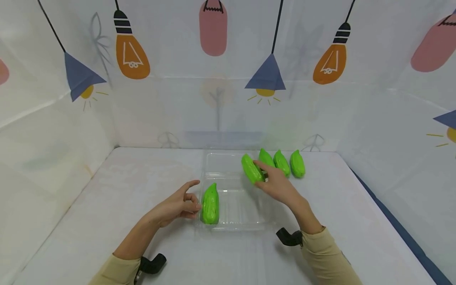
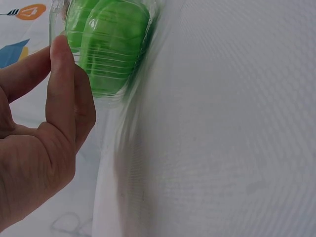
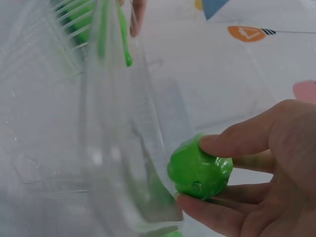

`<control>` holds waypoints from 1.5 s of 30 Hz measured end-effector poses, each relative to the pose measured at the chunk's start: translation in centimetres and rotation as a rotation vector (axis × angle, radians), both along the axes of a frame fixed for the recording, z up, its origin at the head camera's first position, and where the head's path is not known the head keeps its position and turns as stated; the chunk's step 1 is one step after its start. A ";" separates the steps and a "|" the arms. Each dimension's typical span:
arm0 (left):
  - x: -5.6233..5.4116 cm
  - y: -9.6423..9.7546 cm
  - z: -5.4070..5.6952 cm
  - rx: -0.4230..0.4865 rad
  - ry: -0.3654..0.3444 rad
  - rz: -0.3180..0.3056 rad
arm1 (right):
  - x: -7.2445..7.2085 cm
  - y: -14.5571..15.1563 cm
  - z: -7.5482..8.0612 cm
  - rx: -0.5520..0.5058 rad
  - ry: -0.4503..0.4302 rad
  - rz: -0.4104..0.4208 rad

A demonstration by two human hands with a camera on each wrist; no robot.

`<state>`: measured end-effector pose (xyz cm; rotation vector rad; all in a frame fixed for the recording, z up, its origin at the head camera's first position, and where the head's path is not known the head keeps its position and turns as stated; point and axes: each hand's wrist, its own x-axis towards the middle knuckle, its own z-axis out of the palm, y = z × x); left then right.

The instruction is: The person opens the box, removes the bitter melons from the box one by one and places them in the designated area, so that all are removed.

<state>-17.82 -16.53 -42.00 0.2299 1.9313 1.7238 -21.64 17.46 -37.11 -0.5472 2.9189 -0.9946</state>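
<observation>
My right hand (image 1: 276,184) holds a glossy bright green bitter melon (image 1: 252,169) between thumb and fingers, above the right side of a clear plastic container (image 1: 235,227). In the right wrist view, the rounded end of this melon (image 3: 197,170) shows beside the clear wall. Another bitter melon (image 1: 210,205) lies lengthwise inside the container along its left side. My left hand (image 1: 176,206) pinches the container's left edge, thumb and curled fingers at the rim, with the index finger stretched out. The left wrist view shows that hand (image 2: 54,118) against the clear wall.
Three more bitter melons stand in a row at the back right, the outermost one (image 1: 297,164) nearest the right side. They rest on a white table (image 1: 142,174). A white cloth wall with printed lamps (image 1: 265,75) rises behind it.
</observation>
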 end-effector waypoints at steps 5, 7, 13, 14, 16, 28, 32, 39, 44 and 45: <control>-0.2 0.1 -0.2 -0.003 -0.002 -0.001 | 0.0 0.3 -0.1 -0.018 0.005 -0.011; -0.3 0.1 -0.2 -0.006 -0.001 -0.002 | 0.1 0.4 0.0 -0.031 0.009 -0.012; -0.3 0.1 -0.2 -0.004 -0.003 -0.003 | -0.2 1.0 0.2 -0.058 0.015 -0.046; -0.2 0.2 -0.1 -0.002 -0.004 -0.002 | -0.3 1.2 0.1 -0.056 0.017 -0.054; -0.2 0.2 -0.1 0.000 -0.006 0.000 | -0.5 1.5 0.1 -0.053 0.027 -0.068; -0.1 0.2 -0.2 0.004 -0.002 0.002 | -1.4 3.7 0.4 -0.089 0.000 -0.146; -0.1 0.2 -0.2 0.005 -0.002 0.004 | -1.6 4.6 0.7 -0.099 0.013 -0.188; -0.1 0.2 -0.1 0.003 0.000 0.005 | -1.9 6.5 0.9 -0.124 0.013 -0.234; -0.1 0.0 -0.1 0.003 0.007 -0.001 | -2.2 7.6 0.9 -0.163 0.039 -0.263; -0.1 0.0 -0.1 0.002 0.009 -0.003 | -2.2 7.7 0.9 -0.171 0.042 -0.268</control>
